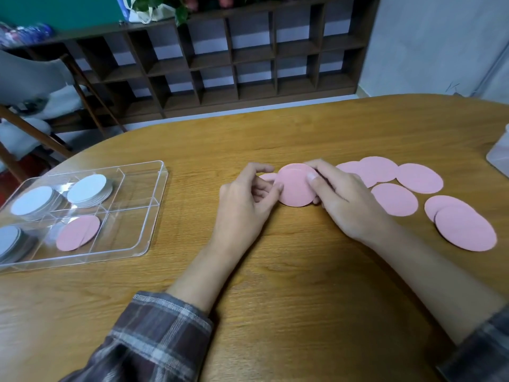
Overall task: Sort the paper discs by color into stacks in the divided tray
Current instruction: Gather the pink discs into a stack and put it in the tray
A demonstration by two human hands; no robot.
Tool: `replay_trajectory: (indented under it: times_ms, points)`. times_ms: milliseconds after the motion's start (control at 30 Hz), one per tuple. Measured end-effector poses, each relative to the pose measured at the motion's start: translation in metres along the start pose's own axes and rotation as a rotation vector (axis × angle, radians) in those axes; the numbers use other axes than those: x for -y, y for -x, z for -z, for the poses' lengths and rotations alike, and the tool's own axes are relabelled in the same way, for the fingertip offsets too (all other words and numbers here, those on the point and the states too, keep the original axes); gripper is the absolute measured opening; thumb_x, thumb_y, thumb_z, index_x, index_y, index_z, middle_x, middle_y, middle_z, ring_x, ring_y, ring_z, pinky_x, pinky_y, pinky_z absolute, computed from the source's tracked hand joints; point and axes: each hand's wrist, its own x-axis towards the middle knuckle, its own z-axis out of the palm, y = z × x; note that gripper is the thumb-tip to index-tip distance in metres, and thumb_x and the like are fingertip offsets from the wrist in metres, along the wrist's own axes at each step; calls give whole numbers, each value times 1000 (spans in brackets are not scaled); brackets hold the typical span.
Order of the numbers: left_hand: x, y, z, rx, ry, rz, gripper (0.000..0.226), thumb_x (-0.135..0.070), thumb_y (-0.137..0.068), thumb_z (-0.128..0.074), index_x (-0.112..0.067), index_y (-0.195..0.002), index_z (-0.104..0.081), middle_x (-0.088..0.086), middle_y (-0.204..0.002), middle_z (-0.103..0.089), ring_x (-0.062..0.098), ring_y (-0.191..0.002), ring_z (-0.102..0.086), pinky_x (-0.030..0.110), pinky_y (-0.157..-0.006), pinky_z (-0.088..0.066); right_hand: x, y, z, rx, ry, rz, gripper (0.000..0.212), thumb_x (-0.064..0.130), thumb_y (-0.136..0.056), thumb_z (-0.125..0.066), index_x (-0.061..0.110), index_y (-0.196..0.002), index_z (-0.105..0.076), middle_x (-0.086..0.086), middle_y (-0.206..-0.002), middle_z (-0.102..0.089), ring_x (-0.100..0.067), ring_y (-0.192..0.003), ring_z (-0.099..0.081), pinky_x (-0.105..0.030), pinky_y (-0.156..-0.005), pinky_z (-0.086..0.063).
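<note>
I see my left hand (pixel 248 194) and right hand (pixel 338 197) both pinching a small pink stack (pixel 296 187) between their fingers, over the worktop (pixel 275 271), well right of the divided tray (pixel 154 188).

head cam | on person's head | faces forward and down | close over wooden table (pixel 275 271) | single view

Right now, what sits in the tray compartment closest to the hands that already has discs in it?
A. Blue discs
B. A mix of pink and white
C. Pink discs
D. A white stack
C: the pink discs lie in the near middle compartment of the tray, while the white stacks fill the compartments farther back and to the left.
</note>
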Motion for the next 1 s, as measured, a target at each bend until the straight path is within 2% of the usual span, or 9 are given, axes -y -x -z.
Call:
replay_trajectory:
  times_ms: [133, 267, 467, 567, 700, 767, 867, 933, 1000]
  points:
    - [0, -1, 1, -9, -50, 0, 13, -19, -89, -82, -15, -101, -77, -7, -74, -74, 6, -73, -69, 4, -67, -45, -1, 1, -4, 27, 78, 33, 24, 28, -104, -55, 35, -126, -61, 27, -79, -61, -2, -77, -57, -13, -69, -39]
    - [1, -2, 0, -15, -52, -31, 11, -18, -90, -81, -11, -98, -76, -4, -76, -74, 12, -71, -68, 7, -68, -45, -2, 0, -3, 48, 148, 18, 24, 33, -106, -49, 34, -129, -56, 14, -88, -63, -12, -87, -58, -30, -76, -46]
    - [4, -3, 1, -19, -67, -75, 7, -17, -93, -77, -12, -90, -77, -7, -80, -76, 10, -73, -71, 20, -72, -53, -1, 0, -5, 83, 197, -7, 28, 34, -108, -43, 27, -134, -51, -4, -105, -68, -24, -98, -59, -40, -87, -45]
    - [2, -2, 2, 1, -79, -78, 9, -18, -94, -77, -13, -86, -77, -8, -79, -75, 10, -73, -70, 17, -72, -51, -1, 0, -4, 86, 194, -14, 26, 34, -108, -42, 27, -131, -51, -4, -103, -67, -24, -97, -59, -42, -86, -47]
    - [2, -4, 6, 0, -119, -96, 11, -22, -96, -74, -14, -89, -76, -14, -84, -73, 1, -75, -66, 8, -71, -43, 0, 0, -2, 58, 186, 32, 16, 29, -109, -43, 23, -119, -53, -2, -93, -65, -19, -87, -58, -34, -76, -44]
    - [10, -6, 8, 25, -239, -94, 17, -31, -95, -74, -17, -105, -76, -10, -99, -73, 1, -89, -64, 17, -82, -48, -2, -1, 0, 16, 194, 45, 14, 24, -109, -43, 19, -117, -53, -2, -91, -63, -21, -86, -57, -35, -75, -41]
    - [19, -5, 7, 191, -419, -22, 46, -49, -92, -72, -21, -129, -70, -8, -132, -67, 15, -125, -57, 33, -105, -46, -7, -3, 2, 4, 244, 12, 19, 24, -109, -41, 18, -123, -51, -4, -95, -62, -28, -91, -57, -45, -81, -44]
    - [17, -4, 7, 228, -460, -12, 50, -53, -91, -72, -22, -130, -70, -8, -137, -65, 16, -129, -54, 35, -107, -45, -6, -2, 2, 10, 278, 19, 25, 26, -109, -39, 23, -132, -48, -2, -107, -64, -28, -97, -58, -50, -84, -48]
    - [16, -5, 8, 217, -478, -23, 45, -54, -91, -71, -24, -125, -71, -10, -129, -69, 16, -122, -58, 34, -97, -49, -2, 0, 2, 12, 308, 46, 33, 25, -109, -39, 26, -141, -45, 0, -123, -64, -27, -106, -59, -50, -89, -49]
